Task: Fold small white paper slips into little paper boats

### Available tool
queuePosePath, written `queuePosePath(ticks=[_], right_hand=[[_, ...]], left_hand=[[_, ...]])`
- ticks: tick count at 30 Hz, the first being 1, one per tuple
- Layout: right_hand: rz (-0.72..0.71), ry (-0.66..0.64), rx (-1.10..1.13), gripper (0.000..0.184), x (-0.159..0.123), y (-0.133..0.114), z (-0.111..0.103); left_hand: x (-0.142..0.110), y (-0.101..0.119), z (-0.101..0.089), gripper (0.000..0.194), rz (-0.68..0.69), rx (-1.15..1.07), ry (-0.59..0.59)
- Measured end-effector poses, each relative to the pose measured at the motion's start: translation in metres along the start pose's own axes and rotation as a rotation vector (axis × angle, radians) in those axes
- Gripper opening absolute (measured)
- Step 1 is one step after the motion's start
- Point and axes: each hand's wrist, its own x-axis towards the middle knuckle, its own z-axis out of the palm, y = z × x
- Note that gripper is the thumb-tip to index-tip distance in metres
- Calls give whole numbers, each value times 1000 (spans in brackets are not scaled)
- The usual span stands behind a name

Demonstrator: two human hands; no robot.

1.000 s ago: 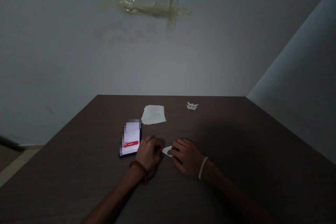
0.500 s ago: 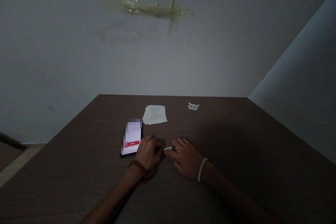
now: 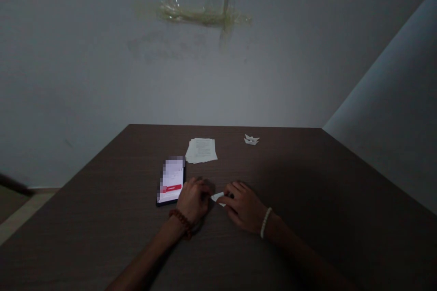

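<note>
A small white folded piece of paper (image 3: 217, 197) lies between my two hands, low over the brown table (image 3: 218, 254). My left hand (image 3: 194, 200), with a brown bead bracelet at the wrist, pinches the paper's left end; its fingertips are partly hidden. From the other side my right hand (image 3: 244, 204), wearing a pale bead bracelet, grips the right part, its thumb and fingers covering much of the sheet. Just left of my left hand lies a phone (image 3: 175, 177) with a lit screen and a red bar.
Behind my hands rests a loose stack of printed paper sheets (image 3: 202, 150). To its right, near the back edge, sit small folded paper boats (image 3: 251, 140), close together. A grey wall (image 3: 218, 86) with strips of clear tape (image 3: 201, 17) rises behind the table.
The folded paper turned nearly edge-on half a second ago and now shows its flat face again. My right fingers have shifted on it; my left hand has hardly moved.
</note>
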Motion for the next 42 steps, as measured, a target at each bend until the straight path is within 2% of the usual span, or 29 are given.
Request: queuePosePath(ticks=[4, 7, 11, 18, 23, 25, 31, 42], right_hand=[[77, 123, 103, 24, -1, 13, 1], [179, 198, 74, 28, -2, 25, 2], [186, 140, 42, 20, -2, 32, 4], [224, 146, 46, 12, 1, 29, 9], [216, 142, 50, 27, 2, 29, 8], [199, 132, 55, 27, 2, 29, 8], [199, 158, 129, 13, 3, 31, 11], [177, 151, 190, 9, 5, 31, 9]], left_hand=[[-1, 0, -1, 22, -11, -11, -10], [-2, 1, -2, 12, 21, -5, -16], [-2, 4, -3, 11, 35, -5, -52], [-3, 6, -5, 14, 56, -46, -63], [-2, 3, -6, 20, 107, -93, -147], [-1, 1, -6, 17, 94, -102, -160], [-2, 2, -4, 17, 82, -110, -140], [-3, 2, 1, 20, 96, -153, -110]])
